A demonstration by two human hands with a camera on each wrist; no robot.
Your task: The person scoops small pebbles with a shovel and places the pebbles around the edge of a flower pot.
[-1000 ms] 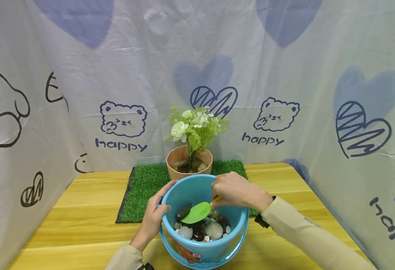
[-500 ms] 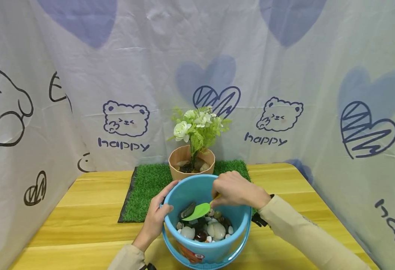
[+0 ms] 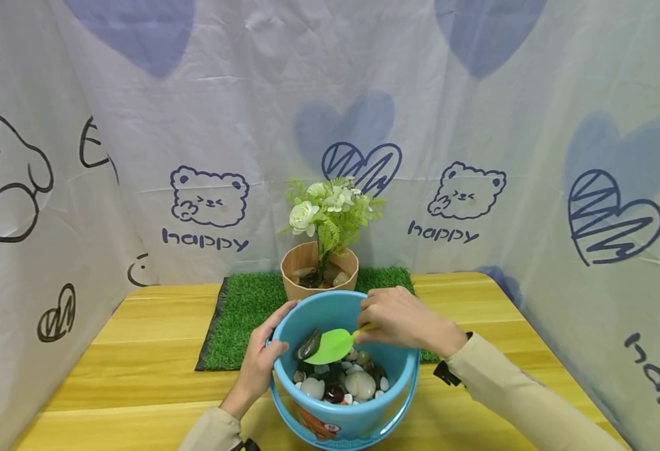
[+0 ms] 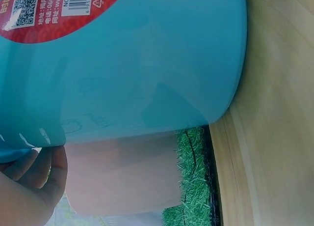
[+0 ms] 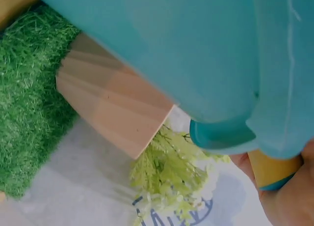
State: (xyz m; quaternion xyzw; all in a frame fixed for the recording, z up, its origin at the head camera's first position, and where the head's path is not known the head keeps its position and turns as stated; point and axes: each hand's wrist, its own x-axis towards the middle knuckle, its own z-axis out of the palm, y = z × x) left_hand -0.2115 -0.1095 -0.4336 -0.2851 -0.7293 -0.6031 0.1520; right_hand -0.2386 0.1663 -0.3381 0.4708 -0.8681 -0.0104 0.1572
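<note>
In the head view my left hand [image 3: 259, 360] grips the left rim of a blue bucket [image 3: 349, 421], thumb over the rim and fingers along the outside. My right hand [image 3: 403, 319] reaches over the right rim and holds a small toy shovel [image 3: 330, 346] by its yellow handle [image 5: 272, 167]. The green blade points left and down inside the bucket. A dark oval stone [image 3: 309, 344] lies at the blade's tip, by the left inner wall. Below are several pebbles, among them a large pale stone [image 3: 360, 384] and a dark red one [image 3: 334, 393].
Just behind the bucket stands a peach flowerpot [image 3: 293, 269] with white flowers [image 3: 304, 217], on a green artificial grass mat [image 3: 245, 313]. The wooden table [image 3: 155, 351] extends to both sides. A printed cloth [image 3: 273, 125] encloses the back and sides.
The shovel blade and the dark stone have risen slightly in the bucket, and the blade has turned flatter to view. My right hand has shifted a little right; my left hand stays on the rim.
</note>
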